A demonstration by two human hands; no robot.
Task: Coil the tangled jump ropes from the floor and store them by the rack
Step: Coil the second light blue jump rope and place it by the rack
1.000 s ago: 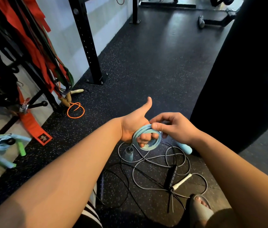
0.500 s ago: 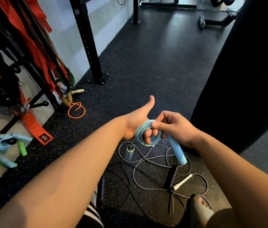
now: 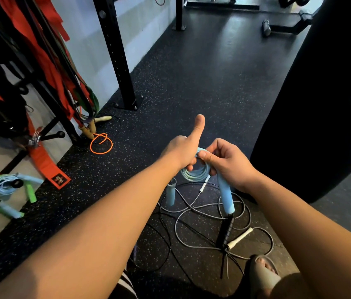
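— So, where was the blue rope (image 3: 194, 172)?
— Wound in a small coil around the curled fingers of the left hand (image 3: 183, 152), thumb sticking up; the right hand (image 3: 228, 162) pinched the top of that coil between thumb and fingers; one blue handle (image 3: 226, 197) hung down from under the right palm; the other handle (image 3: 170, 193) dangled below the left hand.
— And the rest?
— A grey rope (image 3: 192, 212) and a black rope (image 3: 166, 244) lay tangled on the floor (image 3: 192, 83) beneath both hands, a black handle (image 3: 226, 229) and a white handle (image 3: 240, 237) among the loops; two coiled ropes (image 3: 2, 186) lay at the left near the rack (image 3: 53, 135); an orange rope (image 3: 101, 143) lay looped by its foot.
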